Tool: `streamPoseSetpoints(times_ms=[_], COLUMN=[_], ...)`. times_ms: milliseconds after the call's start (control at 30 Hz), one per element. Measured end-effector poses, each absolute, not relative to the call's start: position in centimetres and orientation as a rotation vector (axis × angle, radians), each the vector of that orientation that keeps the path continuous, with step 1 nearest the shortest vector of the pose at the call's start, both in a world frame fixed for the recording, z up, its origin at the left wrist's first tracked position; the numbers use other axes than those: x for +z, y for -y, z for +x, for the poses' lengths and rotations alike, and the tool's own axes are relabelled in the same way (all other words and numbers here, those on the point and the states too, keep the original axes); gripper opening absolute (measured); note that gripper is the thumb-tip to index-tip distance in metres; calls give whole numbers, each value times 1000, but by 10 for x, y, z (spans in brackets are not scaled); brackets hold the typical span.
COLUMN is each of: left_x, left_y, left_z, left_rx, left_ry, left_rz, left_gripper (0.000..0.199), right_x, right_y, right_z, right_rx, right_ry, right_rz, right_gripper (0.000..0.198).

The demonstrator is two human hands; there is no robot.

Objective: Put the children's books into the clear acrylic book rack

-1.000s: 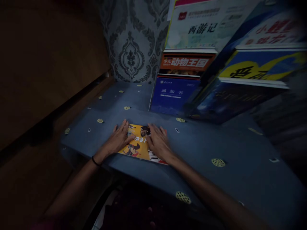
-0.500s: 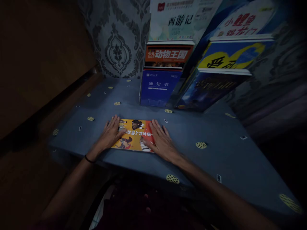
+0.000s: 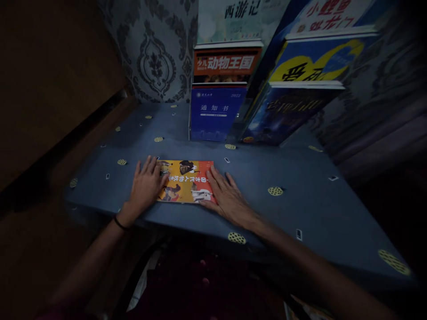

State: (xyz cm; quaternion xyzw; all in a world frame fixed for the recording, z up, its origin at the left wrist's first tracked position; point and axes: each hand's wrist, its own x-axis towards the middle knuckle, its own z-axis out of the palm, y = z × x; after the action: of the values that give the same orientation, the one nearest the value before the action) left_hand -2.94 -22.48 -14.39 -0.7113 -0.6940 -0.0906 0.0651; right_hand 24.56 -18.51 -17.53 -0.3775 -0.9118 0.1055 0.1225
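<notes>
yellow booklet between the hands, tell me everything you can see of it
The yellow booklet is thin with a glossy-looking paper cover, mostly orange-yellow with a red band along its right edge, cartoon figures in old-style dress and a line of Chinese characters. It lies flat and closed near the front edge of the blue cloth. The left hand rests flat with its fingers on the booklet's left edge; the right hand lies flat over its right edge and near corner. Nothing else touches it.
</notes>
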Motion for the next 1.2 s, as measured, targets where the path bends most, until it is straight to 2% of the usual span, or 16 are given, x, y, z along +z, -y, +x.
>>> streamPoseSetpoints(times_ms=[133,267,433,567,700,900,1000,1200], left_x=[-144,-154,-159,-159,-163,-167,-155,-96], left_y=[241,252,253,255,257,262,262,263], left_z=[7,29,-8,-37,-40,-44,-44,-31], left_rx=[-242,-185,-137,-200,-249,-305,-356,-491], left_ry=[1914,1683,1722,1763,1655,1437,1342,1325], left_rz=[-2274,-2486,-2469,-2469,-2455,-2312,-2293,-2245], left_gripper=[53,62,85,92,87,59,49,40], right_x=[-175,-178,-178,-176,-177,-186,-184,-144], right_y=[185,185,184,184,187,192,194,193], right_z=[246,246,246,248,252,258,260,267], right_rx=[319,324,323,319,327,352,330,308], right_ry=[2649,2652,2657,2677,2673,2583,2511,2257], right_rz=[-1104,-1096,-1084,-1061,-1036,-1056,-1010,-898], right_gripper=[86,86,91,99,104,99,86,36])
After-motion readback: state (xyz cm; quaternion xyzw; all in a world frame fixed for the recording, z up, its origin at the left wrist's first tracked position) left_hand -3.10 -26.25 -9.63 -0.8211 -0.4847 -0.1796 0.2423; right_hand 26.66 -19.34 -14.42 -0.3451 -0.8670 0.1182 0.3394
